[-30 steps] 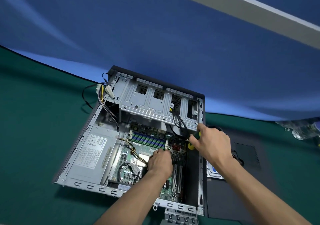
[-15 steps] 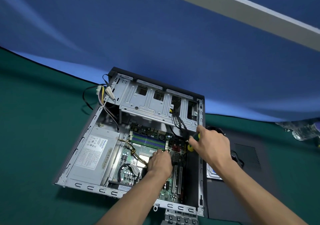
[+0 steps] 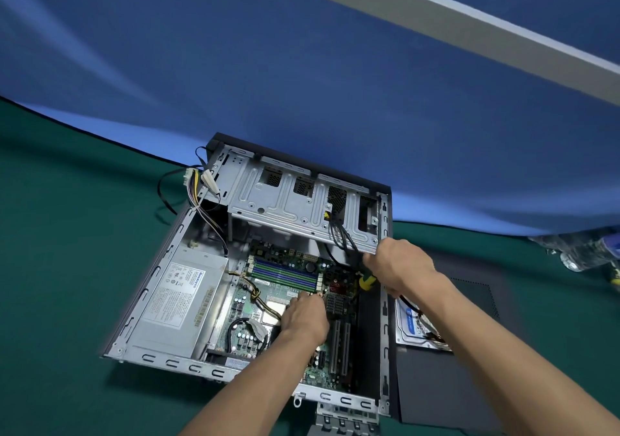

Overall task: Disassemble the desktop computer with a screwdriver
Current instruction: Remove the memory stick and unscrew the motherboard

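An open desktop computer case lies on a green table, its motherboard exposed in the middle. My right hand grips a screwdriver with a green and yellow handle at the right side of the board, under the edge of the raised drive cage. The screwdriver's tip is hidden. My left hand rests on the middle of the motherboard with its fingers curled down near a small heatsink; I cannot see whether it holds anything.
A grey power supply fills the case's left side, with loose cables hanging over the far left corner. A hard drive lies on the dark side panel to the right of the case. Clear plastic items sit at the far right.
My right hand with the screwdriver has shifted slightly left and further under the drive cage edge. My left hand has stayed on the motherboard.
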Available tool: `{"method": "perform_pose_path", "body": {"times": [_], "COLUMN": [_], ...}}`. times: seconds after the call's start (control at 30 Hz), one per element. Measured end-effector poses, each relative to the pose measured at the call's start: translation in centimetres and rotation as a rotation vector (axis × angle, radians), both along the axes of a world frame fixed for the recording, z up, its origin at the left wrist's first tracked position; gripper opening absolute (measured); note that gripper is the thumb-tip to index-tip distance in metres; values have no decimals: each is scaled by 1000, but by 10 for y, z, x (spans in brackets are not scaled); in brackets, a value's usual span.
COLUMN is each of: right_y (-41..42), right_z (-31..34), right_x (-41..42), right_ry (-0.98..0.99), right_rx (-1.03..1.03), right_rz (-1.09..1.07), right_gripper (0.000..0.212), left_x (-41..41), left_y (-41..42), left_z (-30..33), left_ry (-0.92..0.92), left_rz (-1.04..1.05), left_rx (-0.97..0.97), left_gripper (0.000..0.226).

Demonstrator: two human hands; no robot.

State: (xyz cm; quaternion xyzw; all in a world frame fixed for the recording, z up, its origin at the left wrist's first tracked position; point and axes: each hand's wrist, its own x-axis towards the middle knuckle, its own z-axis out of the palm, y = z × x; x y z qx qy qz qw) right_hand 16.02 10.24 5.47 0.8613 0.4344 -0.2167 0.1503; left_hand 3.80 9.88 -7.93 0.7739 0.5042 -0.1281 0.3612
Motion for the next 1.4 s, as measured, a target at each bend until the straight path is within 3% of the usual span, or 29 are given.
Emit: {"method": "perform_pose_path", "body": {"times": [0.1, 0.23, 0.33, 0.4, 0.47, 0.53, 0.57, 0.67, 0.8, 0.87, 1.0, 1.1, 1.17, 1.27, 1.4], "right_y": [0, -3, -3, -4, -6, -8, -9, -9, -11, -9, -6, -2, 1, 1, -1], "right_z": [1, -2, -6, -6, -7, -11, -13, -12, -14, -16, -13, -13, -10, -9, -13], "right_x": [-6, -14, -16, -18, -19, -19, -17, -14, -15, -16, -18, -17, -17, -18, -20], "right_ry": [28, -165, -33, 8, -90, -96, -45, 112, -40, -18, -36, -12, 38, -57, -33], "right_rx": [-20, -6, 20, 11, 30, 97, 128, 166, 234, 243, 196, 184, 126, 100, 156], "right_rz": [51, 73, 84, 81, 64, 79, 80, 85, 112, 111, 109, 105, 84, 109, 157], "right_gripper": [23, 43, 22, 30, 38, 29, 20, 27, 25, 17, 30, 19, 29, 33, 23], "left_x": [0, -1, -1, -1, 0, -1, 0, 0, 1, 1, 1, 0, 0, 1, 0], "left_y": [0, 2, 2, 2, 1, 1, 1, 1, 0, 0, 1, 1, 2, 2, 1], "left_z": [0, 0, -2, -2, -2, -3, -3, -3, -3, -2, -2, -2, -1, -2, -1], "left_ry": [9, 27, 23, 17, 17, 15, 14, 20, 8, 3, 7, 5, 1, -2, -3], "left_rz": [-2, -10, -9, -5, -3, -4, -5, -7, 5, 6, 8, 1, 4, 8, 3], "left_rx": [-3, -2, -3, -8, -9, -11, -12, -5, -10, -16, -11, -5, -8, -16, -14], "left_gripper": [19, 23, 26, 26, 26, 27, 27, 27, 25, 26, 27, 27, 26, 26, 26]}}
